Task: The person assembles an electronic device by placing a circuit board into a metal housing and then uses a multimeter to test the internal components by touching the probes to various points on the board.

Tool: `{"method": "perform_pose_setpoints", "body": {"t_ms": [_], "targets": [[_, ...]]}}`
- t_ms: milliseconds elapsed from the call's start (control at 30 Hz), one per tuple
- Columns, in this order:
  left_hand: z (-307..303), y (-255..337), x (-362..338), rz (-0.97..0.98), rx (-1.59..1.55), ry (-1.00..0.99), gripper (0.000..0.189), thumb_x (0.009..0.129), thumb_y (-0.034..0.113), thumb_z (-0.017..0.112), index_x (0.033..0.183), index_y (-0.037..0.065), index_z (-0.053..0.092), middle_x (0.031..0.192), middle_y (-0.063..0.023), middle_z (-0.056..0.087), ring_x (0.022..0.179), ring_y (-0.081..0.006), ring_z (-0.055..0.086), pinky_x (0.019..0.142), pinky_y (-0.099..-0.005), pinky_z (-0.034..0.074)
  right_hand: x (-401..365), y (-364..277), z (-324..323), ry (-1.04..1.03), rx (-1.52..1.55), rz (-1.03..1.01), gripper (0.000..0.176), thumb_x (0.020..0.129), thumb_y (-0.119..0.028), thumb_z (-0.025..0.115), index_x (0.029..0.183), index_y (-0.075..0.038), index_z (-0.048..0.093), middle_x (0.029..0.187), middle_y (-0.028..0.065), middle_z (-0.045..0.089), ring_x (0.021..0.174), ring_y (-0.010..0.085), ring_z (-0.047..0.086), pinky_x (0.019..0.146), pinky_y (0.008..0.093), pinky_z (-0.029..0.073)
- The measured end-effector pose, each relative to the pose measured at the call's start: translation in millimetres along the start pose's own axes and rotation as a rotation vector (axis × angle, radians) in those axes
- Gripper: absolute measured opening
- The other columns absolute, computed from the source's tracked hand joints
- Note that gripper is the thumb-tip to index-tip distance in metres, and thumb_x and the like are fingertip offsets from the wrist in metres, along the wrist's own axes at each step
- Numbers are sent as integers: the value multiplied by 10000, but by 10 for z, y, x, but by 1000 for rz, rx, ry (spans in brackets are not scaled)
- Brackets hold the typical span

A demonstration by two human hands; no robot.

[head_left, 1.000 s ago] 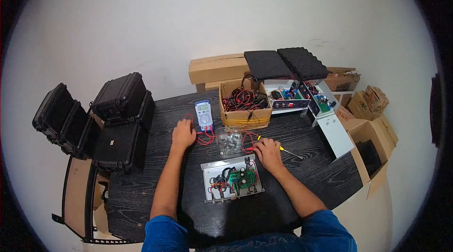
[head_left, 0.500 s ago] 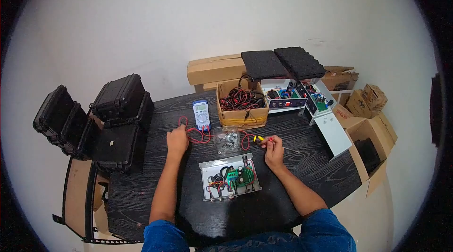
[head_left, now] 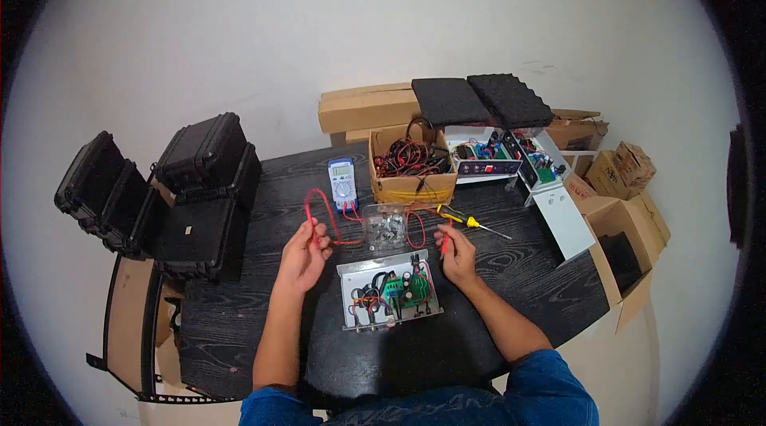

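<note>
My left hand (head_left: 302, 257) is raised left of the open metal case, its fingers closed on a red test probe whose red lead loops up and over toward the multimeter (head_left: 342, 179). In my right hand (head_left: 458, 256), right of the case, is a second red probe (head_left: 445, 244), pinched and pointing down. Between my hands lies the open metal case (head_left: 348, 286), with a green circuit board (head_left: 408, 290) and bundled wires inside. A clear plastic box (head_left: 384, 230) of small screws sits just behind it. A yellow-and-black screwdriver (head_left: 461, 218) rests near my right hand.
Behind stands a cardboard box (head_left: 415, 189) full of red and black cables. Two opened electronics units (head_left: 485, 169) are at the back right, near black foam sheets (head_left: 451, 104). Black hard cases (head_left: 199, 238) are stacked left. An open carton (head_left: 638, 246) stands right, past the table edge.
My left hand has drawn back toward me and lifted a red probe from the table. The screwdriver, earlier by my right hand's fingers, now lies apart from the hand, which holds the other probe.
</note>
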State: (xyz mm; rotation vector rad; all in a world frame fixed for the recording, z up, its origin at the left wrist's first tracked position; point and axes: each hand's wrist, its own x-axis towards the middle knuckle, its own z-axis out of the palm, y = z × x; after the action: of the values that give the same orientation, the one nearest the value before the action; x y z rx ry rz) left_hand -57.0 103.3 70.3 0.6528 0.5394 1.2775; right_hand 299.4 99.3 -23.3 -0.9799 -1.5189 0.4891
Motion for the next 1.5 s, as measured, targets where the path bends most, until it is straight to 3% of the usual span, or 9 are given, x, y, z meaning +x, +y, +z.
{"method": "perform_pose_setpoints", "body": {"t_ms": [100, 200, 367, 467, 600, 633, 1133, 1200, 1500], "targets": [[190, -173, -89, 23, -26, -15, 135, 1105, 269, 514, 1077, 164, 595, 1011, -23, 633, 892, -156, 601, 780, -305, 476, 74, -23, -37, 27, -29, -150, 267, 1064, -72, 515, 1280, 30, 634, 1132, 127, 704, 852, 171, 675, 778, 280, 546], [652, -330, -145, 56, 62, 106, 121, 1102, 249, 533, 1077, 149, 596, 1075, -55, 659, 958, -162, 635, 826, -308, 503, 62, -117, 76, 133, 221, 141, 257, 1093, -116, 507, 1264, 11, 650, 1143, 121, 696, 856, 132, 668, 735, 252, 531], [596, -848, -86, 268, 459, 60, 104, 1011, 71, 676, 1087, 41, 612, 1007, -31, 714, 908, -91, 673, 839, -255, 527, -22, -290, 169, 187, 558, 263, 460, 1034, -24, 604, 1431, -75, 377, 1159, 159, 694, 809, 149, 700, 690, 259, 565], [564, -966, -143, 309, 781, 3, 71, 998, 72, 692, 1030, 28, 645, 962, -46, 741, 896, -103, 695, 846, -263, 534, -129, -375, 151, 187, 564, 336, 455, 1018, 0, 619, 1409, -64, 396, 1112, 171, 708, 836, 160, 715, 721, 269, 583], [460, -1000, -191, 372, 1093, -31, 120, 948, 115, 747, 998, 26, 684, 957, -93, 776, 894, -188, 736, 871, -343, 534, -304, -120, 85, 14, 476, 334, 293, 986, 23, 661, 1258, 17, 554, 1063, 102, 716, 872, 126, 716, 751, 272, 610], [428, -1014, -197, 385, 1113, -32, 121, 940, 117, 752, 996, 29, 690, 960, -93, 775, 898, -200, 735, 870, -354, 533, -308, -188, 83, 12, 506, 331, 206, 985, 18, 668, 1179, 30, 599, 1029, 81, 723, 882, 120, 722, 762, 272, 616], [370, -1017, -231, 505, 1410, -91, 115, 894, 176, 791, 964, 88, 766, 990, -40, 757, 1003, -280, 669, 936, -413, 513, -316, -220, 81, -113, 241, 220, 192, 977, 6, 696, 1139, 8, 593, 863, 36, 726, 795, 42, 669, 674, 199, 514], [329, -1036, -221, 513, 1414, -96, 117, 890, 173, 795, 964, 88, 761, 994, -44, 758, 992, -290, 671, 937, -419, 511, -315, -225, 67, -127, 208, 213, 183, 989, -8, 686, 1149, 7, 598, 905, 70, 748, 827, 79, 702, 705, 234, 559], [264, -1049, -208, 582, 1448, -159, 82, 892, 110, 774, 961, 104, 730, 982, -43, 772, 963, -264, 706, 939, -397, 502, -314, -202, 88, -111, 165, 157, 178, 982, -16, 700, 1130, -7, 604, 871, 37, 747, 777, 54, 675, 676, 224, 534]]}}
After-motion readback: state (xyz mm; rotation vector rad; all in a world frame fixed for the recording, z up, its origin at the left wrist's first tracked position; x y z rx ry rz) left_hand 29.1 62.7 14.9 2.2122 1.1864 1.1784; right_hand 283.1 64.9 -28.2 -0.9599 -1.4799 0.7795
